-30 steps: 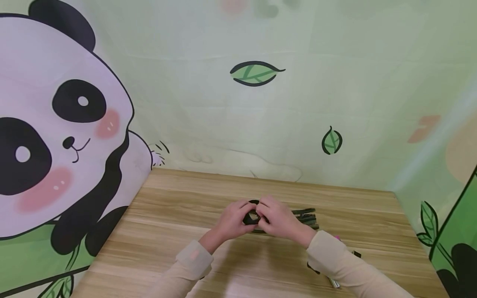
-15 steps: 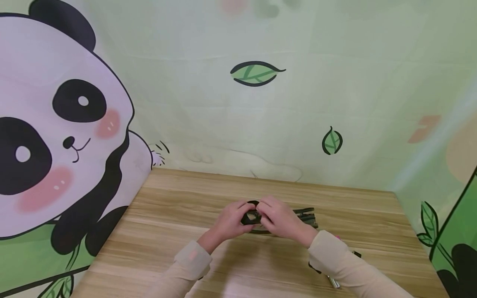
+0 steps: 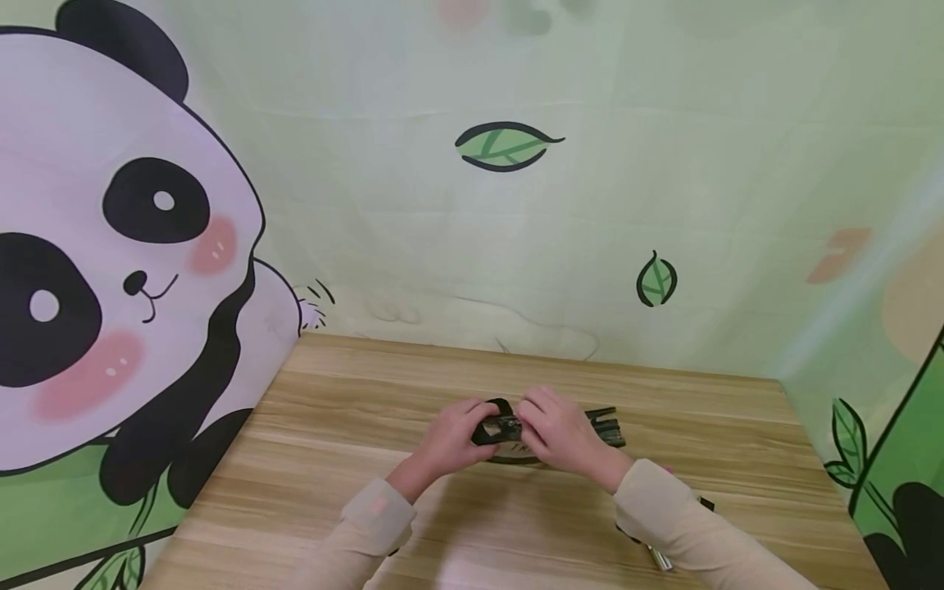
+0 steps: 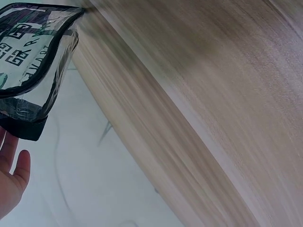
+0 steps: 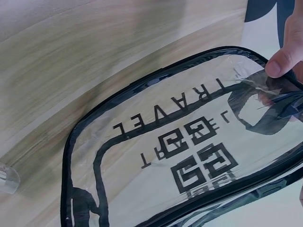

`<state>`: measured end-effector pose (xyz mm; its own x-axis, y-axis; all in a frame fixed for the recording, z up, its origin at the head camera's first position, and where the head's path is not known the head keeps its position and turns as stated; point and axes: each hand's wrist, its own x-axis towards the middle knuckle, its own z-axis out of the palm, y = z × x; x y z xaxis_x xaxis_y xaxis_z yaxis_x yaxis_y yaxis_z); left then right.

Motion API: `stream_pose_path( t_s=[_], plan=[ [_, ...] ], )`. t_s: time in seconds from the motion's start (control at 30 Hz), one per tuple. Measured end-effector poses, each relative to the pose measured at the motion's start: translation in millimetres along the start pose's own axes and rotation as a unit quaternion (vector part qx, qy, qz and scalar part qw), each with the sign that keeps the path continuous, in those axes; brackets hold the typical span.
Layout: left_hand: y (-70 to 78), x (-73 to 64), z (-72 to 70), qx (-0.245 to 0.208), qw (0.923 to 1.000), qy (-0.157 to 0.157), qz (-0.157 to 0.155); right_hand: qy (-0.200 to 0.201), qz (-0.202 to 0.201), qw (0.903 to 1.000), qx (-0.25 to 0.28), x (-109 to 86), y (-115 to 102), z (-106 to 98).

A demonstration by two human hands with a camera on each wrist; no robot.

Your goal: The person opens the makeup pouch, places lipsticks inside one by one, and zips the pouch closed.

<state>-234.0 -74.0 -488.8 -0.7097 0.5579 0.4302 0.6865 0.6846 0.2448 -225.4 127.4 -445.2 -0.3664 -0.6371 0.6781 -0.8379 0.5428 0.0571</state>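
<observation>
A clear plastic zip pouch (image 3: 516, 451) with black trim and the printed word TRAVEL is held up over the table. My left hand (image 3: 446, 436) grips its left end, thumb and fingers around the black edge. Farther right along the upper edge, my right hand (image 3: 559, 436) pinches the black zip strip; the pouch's far end (image 3: 608, 429) sticks out beyond it. What lies between the right fingertips is hidden. In the right wrist view the clear pouch (image 5: 161, 156) looks flat and see-through, and a thumb (image 5: 279, 62) presses its corner. Fingers (image 4: 8, 153) touch a black tab in the left wrist view.
Partly under the right sleeve lie small things: a silvery piece (image 3: 660, 559), a black one (image 3: 705, 502) and a pink bit (image 3: 669, 470). A clear cylinder end (image 5: 8, 178) shows in the right wrist view. Behind the wooden table (image 3: 354, 369) hangs a panda-print cloth (image 3: 383, 205).
My right hand has slid slightly right along the pouch's upper edge, away from the left hand. The left hand has shifted a little left, and more of the lettering shows.
</observation>
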Motion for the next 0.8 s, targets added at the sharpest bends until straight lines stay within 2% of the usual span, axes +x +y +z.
stream_pose_path(
  t_s=[0.23, 0.6, 0.8],
  plan=[
    [-2.8, -2.4, 1.9, 0.000, 1.0000, 0.009, 0.002, 0.016, 0.009, 0.9998, -0.004, -4.7, 2.4, 1.6],
    [-3.3, -7.4, 1.3, -0.008, 0.9997, 0.006, -0.023, 0.029, 0.033, 0.9990, -0.003, -8.0, 2.1, 1.7],
    [0.3, -5.2, 0.0, 0.005, 0.9994, 0.031, -0.012, 0.034, 0.051, 0.9981, 0.005, -6.5, 1.6, 4.7]
  ],
)
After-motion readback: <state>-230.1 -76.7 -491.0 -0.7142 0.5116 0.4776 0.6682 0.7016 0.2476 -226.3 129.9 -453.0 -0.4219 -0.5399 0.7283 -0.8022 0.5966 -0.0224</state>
